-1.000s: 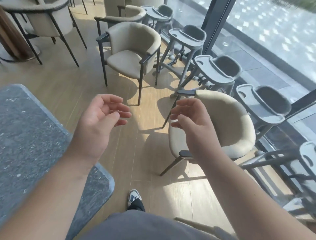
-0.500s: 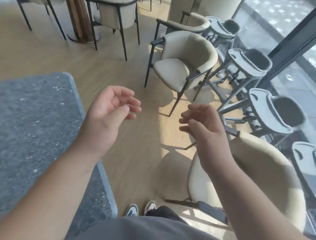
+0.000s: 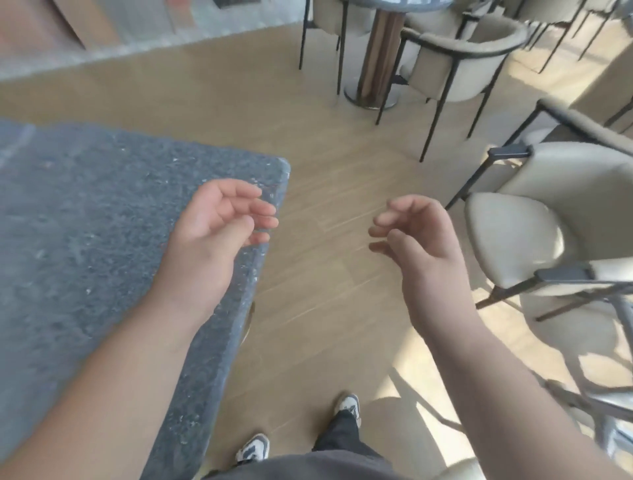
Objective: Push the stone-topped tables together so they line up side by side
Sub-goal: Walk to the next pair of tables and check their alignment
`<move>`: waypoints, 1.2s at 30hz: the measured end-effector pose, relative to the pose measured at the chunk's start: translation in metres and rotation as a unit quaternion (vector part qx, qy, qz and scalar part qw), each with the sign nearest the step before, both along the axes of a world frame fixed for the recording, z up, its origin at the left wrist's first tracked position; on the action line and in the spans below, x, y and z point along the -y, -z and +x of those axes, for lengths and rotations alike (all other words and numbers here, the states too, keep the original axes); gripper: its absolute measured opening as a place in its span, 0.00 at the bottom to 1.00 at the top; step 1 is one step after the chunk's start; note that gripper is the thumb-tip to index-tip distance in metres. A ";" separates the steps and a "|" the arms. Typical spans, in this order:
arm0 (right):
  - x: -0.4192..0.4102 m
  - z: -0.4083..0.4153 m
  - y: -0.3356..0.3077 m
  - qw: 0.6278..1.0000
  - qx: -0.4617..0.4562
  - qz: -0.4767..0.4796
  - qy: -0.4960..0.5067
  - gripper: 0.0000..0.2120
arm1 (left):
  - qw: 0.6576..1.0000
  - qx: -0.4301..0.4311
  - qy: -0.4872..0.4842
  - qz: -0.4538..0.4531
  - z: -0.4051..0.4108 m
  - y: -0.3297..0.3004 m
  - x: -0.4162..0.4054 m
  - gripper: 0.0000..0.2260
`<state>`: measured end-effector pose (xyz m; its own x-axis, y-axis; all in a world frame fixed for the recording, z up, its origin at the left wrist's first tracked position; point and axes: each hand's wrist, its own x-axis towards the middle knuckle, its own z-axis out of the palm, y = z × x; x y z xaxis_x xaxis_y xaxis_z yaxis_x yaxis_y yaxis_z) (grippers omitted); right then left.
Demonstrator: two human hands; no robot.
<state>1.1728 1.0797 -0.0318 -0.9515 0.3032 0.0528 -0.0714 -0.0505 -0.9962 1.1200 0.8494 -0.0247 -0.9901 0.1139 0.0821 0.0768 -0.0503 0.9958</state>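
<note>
A grey speckled stone-topped table (image 3: 85, 222) fills the left of the view, its right edge running down toward my feet. My left hand (image 3: 212, 236) hovers above that edge near the far right corner, fingers loosely curled, holding nothing. My right hand (image 3: 421, 240) hangs over the bare wooden floor to the right of the table, fingers loosely curled and empty. Neither hand touches the table. A second stone-topped table (image 3: 394, 3) on a pedestal (image 3: 376, 61) stands at the far top.
A beige armchair (image 3: 548, 233) with a dark frame stands close on the right. Another beige chair (image 3: 459, 58) sits by the pedestal table farther back. Wooden floor (image 3: 325, 291) lies between the table and the chairs. My shoes (image 3: 253, 448) show at the bottom.
The view has swung left: the stone table now takes up more of the frame and the row of high chairs has gone out of sight. Both hands stay raised and empty.
</note>
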 end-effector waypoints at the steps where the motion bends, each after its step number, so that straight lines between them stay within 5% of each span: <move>1: -0.013 -0.009 -0.004 1.000 -0.002 0.002 -0.008 0.15 | 1.000 -0.007 -0.013 -0.006 -0.003 -0.004 -0.011 0.15; 18: -0.099 -0.126 -0.106 0.985 -0.151 0.027 -0.080 0.13 | 0.979 -0.190 -0.074 0.022 -0.093 -0.103 -0.113 0.14; 36: -0.099 -0.393 -0.090 0.989 -0.110 0.054 -0.077 0.13 | 0.986 -0.144 -0.077 0.045 -0.370 -0.080 -0.110 0.14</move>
